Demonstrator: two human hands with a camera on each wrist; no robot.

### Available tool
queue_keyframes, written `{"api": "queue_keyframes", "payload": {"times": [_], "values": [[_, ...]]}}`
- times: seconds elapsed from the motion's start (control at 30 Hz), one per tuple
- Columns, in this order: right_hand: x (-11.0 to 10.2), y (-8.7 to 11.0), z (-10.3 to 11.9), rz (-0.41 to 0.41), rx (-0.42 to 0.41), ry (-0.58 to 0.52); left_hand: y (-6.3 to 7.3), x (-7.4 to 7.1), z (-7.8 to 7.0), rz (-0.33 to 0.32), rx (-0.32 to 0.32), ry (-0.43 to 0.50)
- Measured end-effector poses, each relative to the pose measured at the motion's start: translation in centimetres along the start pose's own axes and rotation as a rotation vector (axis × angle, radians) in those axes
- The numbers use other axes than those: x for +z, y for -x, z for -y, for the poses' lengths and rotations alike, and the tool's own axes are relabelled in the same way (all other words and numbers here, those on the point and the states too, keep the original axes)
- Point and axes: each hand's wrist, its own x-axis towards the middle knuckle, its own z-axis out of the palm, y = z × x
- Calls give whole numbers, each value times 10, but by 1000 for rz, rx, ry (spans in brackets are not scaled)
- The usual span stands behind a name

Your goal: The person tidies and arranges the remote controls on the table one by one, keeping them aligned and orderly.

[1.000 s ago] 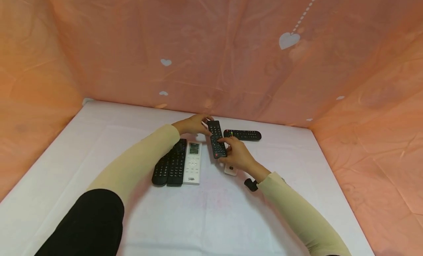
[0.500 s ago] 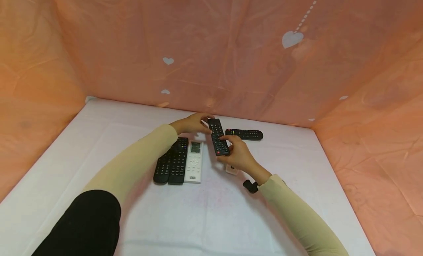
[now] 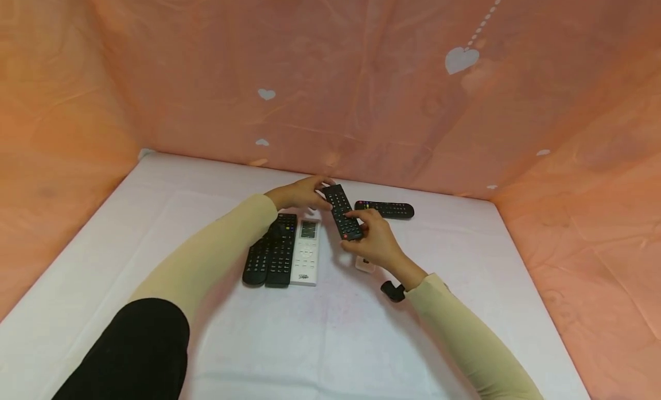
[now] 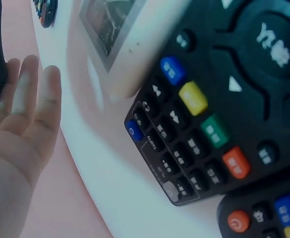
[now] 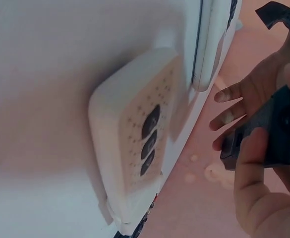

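While the right hand (image 3: 376, 240) pinches its near end, the black remote (image 3: 341, 208) is held above the table (image 3: 289, 342), toward the far edge.
Near end: one finger lies over the buttons. Body judged light, stiff and fairly smooth, hardly fragile, though apt to slip if pinched at a corner; best taken by both long sides, clear of the keys. Far end: the left hand (image 3: 303, 194) grips, thumb at the side edge.
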Motion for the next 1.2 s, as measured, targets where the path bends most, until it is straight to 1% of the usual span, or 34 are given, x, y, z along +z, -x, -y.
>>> {"api": "queue_keyframes", "payload": {"times": [0.13, 0.3, 0.47, 0.57, 0.67, 0.8, 0.9, 1.1, 1.2], "values": [[-2, 1, -3, -6, 4, -2, 3, -3, 4, -9, 23, -26], [-6, 4, -7, -8, 5, 1, 7, -6, 8, -15, 31, -27], [-9, 5, -8, -17, -14, 5, 8, -6, 12, -32, 57, -90], [-11, 6, -8, -40, -25, -19, 10, -5, 13, -51, 67, -100], [-14, 6, -9, -55, -26, -60, 12, -6, 14, -75, 61, -102], [-15, 6, -8, -60, -9, -78, 16, -9, 16, -89, 44, -118], [-14, 6, -8, -64, 7, -80, 18, -10, 18, -80, 45, -105], [-13, 4, -7, -85, 75, -152, 25, -13, 20, -79, 31, -96], [-13, 4, -8, -75, 90, -165, 27, -15, 21, -94, 44, -108]]}}
